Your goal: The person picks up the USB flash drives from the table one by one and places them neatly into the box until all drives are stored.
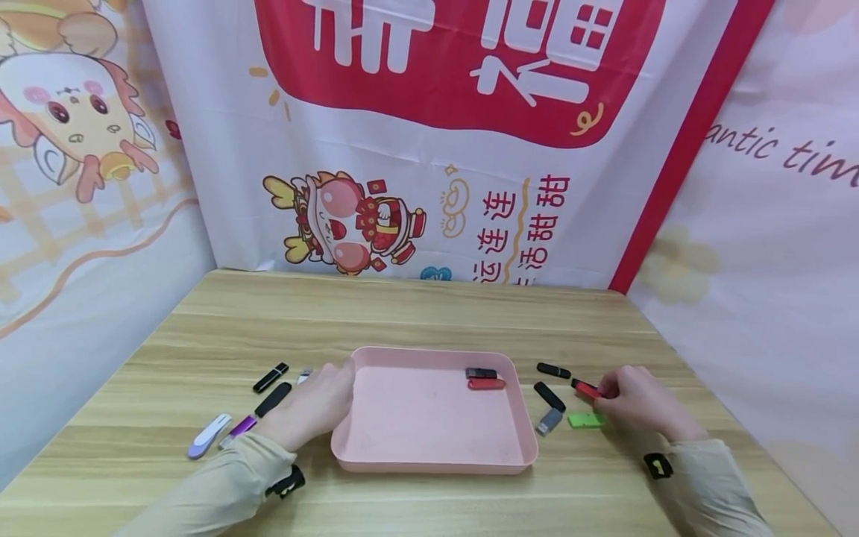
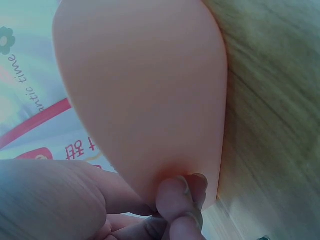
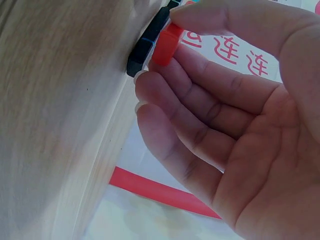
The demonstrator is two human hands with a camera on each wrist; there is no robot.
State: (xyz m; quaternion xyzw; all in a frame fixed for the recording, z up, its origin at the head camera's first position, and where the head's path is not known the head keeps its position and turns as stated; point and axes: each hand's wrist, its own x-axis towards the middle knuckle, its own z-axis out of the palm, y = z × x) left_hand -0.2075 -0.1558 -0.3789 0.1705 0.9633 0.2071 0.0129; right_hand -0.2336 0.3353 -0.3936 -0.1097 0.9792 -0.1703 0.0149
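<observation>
My right hand [image 1: 644, 403] pinches a red USB stick [image 3: 168, 44] between thumb and fingertips at the right of the table. Its dark end points toward the tray in the head view. Close by lie a black USB stick [image 1: 553, 370], a black and grey one [image 1: 550, 419] and a green one [image 1: 587, 421]. My left hand [image 1: 312, 406] is at the left wall of the pink tray [image 2: 140, 90], fingers curled with the tips right at the outer wall; I cannot tell whether they hold anything. A silver-ended stick [image 1: 305, 374] shows partly beside that hand.
Inside the tray, a black USB stick [image 1: 481, 373] and a red one [image 1: 486, 384] lie near the right wall. Left of it are a black stick [image 1: 271, 377], a purple and black one [image 1: 243, 426] and a white and lilac one [image 1: 209, 435]. Printed cloths hang around the table.
</observation>
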